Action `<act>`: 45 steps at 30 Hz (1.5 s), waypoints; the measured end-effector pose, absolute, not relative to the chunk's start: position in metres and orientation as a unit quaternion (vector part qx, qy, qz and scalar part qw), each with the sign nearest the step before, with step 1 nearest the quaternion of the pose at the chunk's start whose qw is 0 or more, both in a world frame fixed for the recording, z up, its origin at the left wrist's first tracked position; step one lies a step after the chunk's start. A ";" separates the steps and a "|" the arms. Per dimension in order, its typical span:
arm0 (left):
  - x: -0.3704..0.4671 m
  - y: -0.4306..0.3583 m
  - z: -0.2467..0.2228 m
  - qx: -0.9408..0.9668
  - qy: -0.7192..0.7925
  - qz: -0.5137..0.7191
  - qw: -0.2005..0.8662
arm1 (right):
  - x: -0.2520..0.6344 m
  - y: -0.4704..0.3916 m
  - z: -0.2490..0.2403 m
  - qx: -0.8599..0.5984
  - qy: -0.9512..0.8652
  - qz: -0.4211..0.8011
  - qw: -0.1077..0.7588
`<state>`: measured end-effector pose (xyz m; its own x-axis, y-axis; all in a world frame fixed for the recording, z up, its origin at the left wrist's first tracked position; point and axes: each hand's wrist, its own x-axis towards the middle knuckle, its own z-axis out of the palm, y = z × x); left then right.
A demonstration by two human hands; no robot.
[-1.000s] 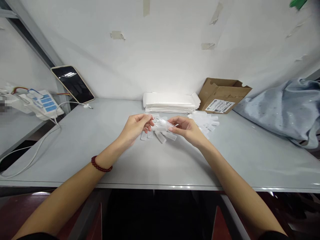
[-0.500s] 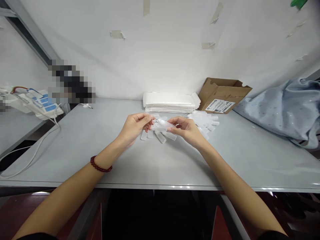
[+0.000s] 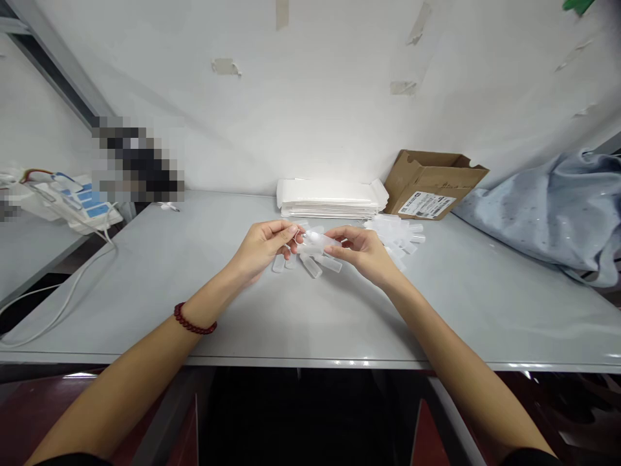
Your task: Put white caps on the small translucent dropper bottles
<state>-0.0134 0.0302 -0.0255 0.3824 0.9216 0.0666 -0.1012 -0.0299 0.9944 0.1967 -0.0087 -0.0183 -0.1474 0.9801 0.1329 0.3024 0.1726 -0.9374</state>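
Observation:
My right hand (image 3: pixel 356 247) is closed on a translucent plastic piece (image 3: pixel 317 239), pinching its right end between thumb and fingers. At the piece's left end, my left hand (image 3: pixel 274 243) pinches something thin and small that I cannot make out. The hands face each other a short way above the table. Several flat translucent plastic pieces (image 3: pixel 311 266) lie spread beneath and just in front of them. Another heap of similar translucent pieces (image 3: pixel 395 234) lies right behind my right hand.
A stack of white flat packs (image 3: pixel 332 194) stands against the wall. Right of it is an open cardboard box (image 3: pixel 436 184) with a label. A light blue cloth (image 3: pixel 548 220) lies at the right. White cables (image 3: pixel 104 252) and a power strip (image 3: pixel 90 200) are at the left.
My left hand has moved slightly right, closer to the left end of the plastic piece. My right hand keeps its hold almost unmoved.

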 end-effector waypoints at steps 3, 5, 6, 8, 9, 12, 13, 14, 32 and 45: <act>-0.014 0.030 -0.025 0.577 0.357 0.428 0.598 | 0.197 -0.009 -0.019 -0.501 -0.639 0.405 0.420; -0.014 0.030 -0.025 0.576 0.358 0.428 0.598 | 0.196 -0.009 -0.019 -0.502 -0.637 0.406 0.421; -0.014 0.030 -0.025 0.576 0.358 0.428 0.598 | 0.196 -0.009 -0.018 -0.502 -0.637 0.406 0.421; -0.014 0.030 -0.025 0.577 0.356 0.428 0.598 | 0.196 -0.009 -0.018 -0.504 -0.634 0.407 0.422; -0.014 0.030 -0.025 0.578 0.356 0.428 0.596 | 0.196 -0.009 -0.018 -0.505 -0.633 0.408 0.422; -0.015 0.030 -0.025 0.587 0.357 0.426 0.588 | 0.196 -0.009 -0.017 -0.503 -0.634 0.409 0.423; -0.015 0.030 -0.025 0.591 0.359 0.425 0.584 | 0.196 -0.009 -0.017 -0.501 -0.635 0.408 0.424; -0.015 0.030 -0.025 0.594 0.359 0.425 0.581 | 0.196 -0.009 -0.018 -0.500 -0.636 0.408 0.424; -0.014 0.028 -0.024 0.692 0.409 0.383 0.455 | 0.197 -0.008 -0.018 -0.504 -0.651 0.371 0.430; -0.009 0.024 -0.022 0.675 0.428 0.395 0.453 | 0.194 -0.009 -0.024 -0.494 -0.658 0.347 0.449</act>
<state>-0.0092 0.0236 -0.0221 0.3206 0.9360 0.1454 0.2199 -0.2229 0.9497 0.1935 -0.0090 -0.0242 -0.1074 0.9625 0.2490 0.3392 0.2709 -0.9009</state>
